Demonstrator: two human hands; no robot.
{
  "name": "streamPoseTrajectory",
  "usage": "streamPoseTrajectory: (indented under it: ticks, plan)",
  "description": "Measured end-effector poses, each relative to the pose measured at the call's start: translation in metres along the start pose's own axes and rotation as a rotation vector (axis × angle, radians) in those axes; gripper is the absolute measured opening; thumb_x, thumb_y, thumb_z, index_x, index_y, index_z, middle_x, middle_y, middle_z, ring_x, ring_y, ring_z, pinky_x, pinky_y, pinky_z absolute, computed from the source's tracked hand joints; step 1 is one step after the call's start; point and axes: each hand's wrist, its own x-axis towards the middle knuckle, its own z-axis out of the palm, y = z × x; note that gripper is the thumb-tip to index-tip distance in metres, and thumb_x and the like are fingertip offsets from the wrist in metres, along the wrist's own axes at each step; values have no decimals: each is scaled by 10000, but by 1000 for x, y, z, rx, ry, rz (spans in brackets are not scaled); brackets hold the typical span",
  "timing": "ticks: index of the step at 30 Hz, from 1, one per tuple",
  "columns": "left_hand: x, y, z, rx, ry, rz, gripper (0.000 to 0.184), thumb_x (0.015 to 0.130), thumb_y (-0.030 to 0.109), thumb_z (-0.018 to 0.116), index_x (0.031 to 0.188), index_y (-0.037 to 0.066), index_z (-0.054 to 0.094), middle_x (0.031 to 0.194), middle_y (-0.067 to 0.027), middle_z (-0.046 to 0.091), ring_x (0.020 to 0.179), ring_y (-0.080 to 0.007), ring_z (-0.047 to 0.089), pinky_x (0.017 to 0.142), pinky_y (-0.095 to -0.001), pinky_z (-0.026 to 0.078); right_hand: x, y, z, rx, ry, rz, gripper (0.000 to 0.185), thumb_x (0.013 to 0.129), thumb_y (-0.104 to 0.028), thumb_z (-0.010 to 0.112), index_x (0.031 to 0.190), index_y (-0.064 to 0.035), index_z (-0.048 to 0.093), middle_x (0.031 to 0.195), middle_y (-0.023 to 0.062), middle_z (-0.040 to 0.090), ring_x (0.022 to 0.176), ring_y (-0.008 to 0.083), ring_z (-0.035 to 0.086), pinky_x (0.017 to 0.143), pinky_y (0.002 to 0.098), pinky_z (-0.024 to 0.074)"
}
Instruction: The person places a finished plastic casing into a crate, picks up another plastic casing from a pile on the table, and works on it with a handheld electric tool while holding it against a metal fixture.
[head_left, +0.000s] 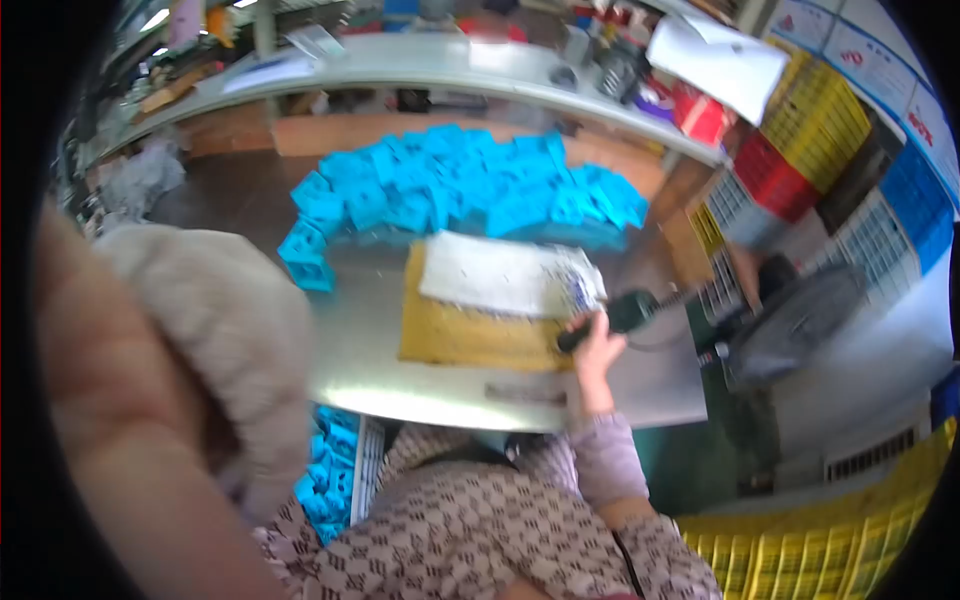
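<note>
My right hand (597, 350) is closed around a dark green handheld tool (630, 312) with a cord, over the right end of a white cloth (490, 272). Dark specks mark the cloth, which lies on a yellow-brown pad (480, 338). Very near the camera, at the left, is my left hand (110, 370), large and blurred; its fingers cannot be made out. Beside it is a beige sleeve or cloth (235, 320). Behind the pad, many blue plastic parts (440, 180) are heaped on the metal table (400, 395).
Below the table's front edge, more blue parts (325, 470) fill a crate. A round fan (795, 325) stands at the right, near stacked yellow (815, 120) and red crates (775, 178). A shelf (400, 60) runs along the back. Clear plastic bags (140, 180) lie at left.
</note>
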Motion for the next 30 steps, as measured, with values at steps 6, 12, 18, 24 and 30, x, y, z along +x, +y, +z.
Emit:
streamPoseTrajectory:
  ticks: [6, 12, 18, 24, 30]
  plan:
    - [8, 2, 2, -28, 24, -31, 321, 934, 259, 504, 1099, -16, 505, 1009, -121, 532, 909, -180, 559, 776, -306, 489, -1, -5, -5, 34, 68, -59, 167, 902, -91, 534, 1013, 19, 477, 646, 79, 587, 557, 168, 575, 557, 296, 482]
    - [9, 3, 6, -132, 42, -49, 345, 942, 303, 501, 1085, -11, 518, 982, -113, 542, 884, -173, 561, 753, -295, 489, -6, -1, -6, 11, 14, -59, 305, 880, -124, 571, 1125, 16, 454, 689, 93, 584, 582, 184, 575, 569, 300, 487]
    - [7, 9, 4, -222, 33, -39, 373, 951, 347, 499, 1071, -5, 531, 956, -106, 551, 859, -166, 563, 730, -285, 488, -15, 7, -6, 9, 6, -45, 308, 870, -113, 569, 1124, 21, 458, 676, 94, 591, 588, 177, 574, 576, 298, 485]
    - [10, 22, 9, -409, 59, -3, 405, 960, 391, 497, 1057, 1, 544, 930, -98, 561, 835, -160, 565, 706, -274, 487, -10, 0, -6, -91, 50, 37, 224, 883, -126, 576, 1035, 12, 487, 655, 80, 592, 574, 171, 578, 562, 284, 477]
    - [12, 56, 17, -707, 103, 90, 439, 968, 435, 494, 1043, 7, 556, 904, -91, 571, 810, -153, 567, 683, -264, 486, -9, -9, -1, -8, 74, -25, 188, 872, -111, 625, 998, 9, 553, 645, 36, 594, 557, 120, 573, 534, 268, 462]
